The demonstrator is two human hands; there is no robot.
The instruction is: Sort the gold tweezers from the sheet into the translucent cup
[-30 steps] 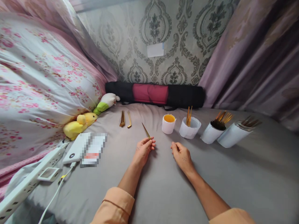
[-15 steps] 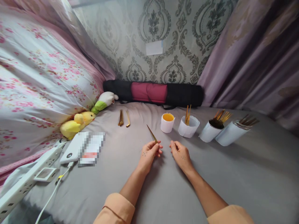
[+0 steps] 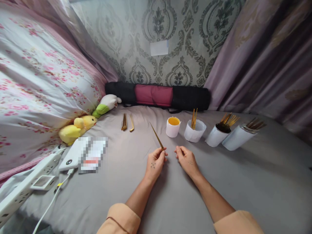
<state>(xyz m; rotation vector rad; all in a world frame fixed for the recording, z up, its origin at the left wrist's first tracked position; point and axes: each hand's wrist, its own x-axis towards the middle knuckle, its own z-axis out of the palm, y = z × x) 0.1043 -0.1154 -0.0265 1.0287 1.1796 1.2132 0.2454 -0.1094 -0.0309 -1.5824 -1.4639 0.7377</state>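
My left hand (image 3: pixel 156 161) pinches a slim, gold-brown pointed stick (image 3: pixel 156 135) between thumb and fingers. Its tip points up and away to the left, over the grey sheet. A short gap to the right, my right hand (image 3: pixel 187 160) has its fingers curled together; what they hold, if anything, is hidden. Beyond the hands stand a white-wrapped cup with a yellow inside (image 3: pixel 173 127) and a white cup (image 3: pixel 195 132) with a few gold sticks upright in it. To the far left lie a bundle of gold sticks with bent ends (image 3: pixel 124 123) and a separate similar piece (image 3: pixel 132 123).
Two white-wrapped containers, one with golden sticks (image 3: pixel 216 136) and one with darker sticks (image 3: pixel 239 139), lean at the right. Leftward are plush toys (image 3: pixel 78 128), a white power bank (image 3: pixel 74 156), a power strip (image 3: pixel 31 187) and a cable. A black-and-red roll bag (image 3: pixel 153 96) lies along the wall.
The camera view has shifted slightly, so the surroundings sit a little farther left and up. The stick stays in my left hand, and both hands keep nearly the same pose.
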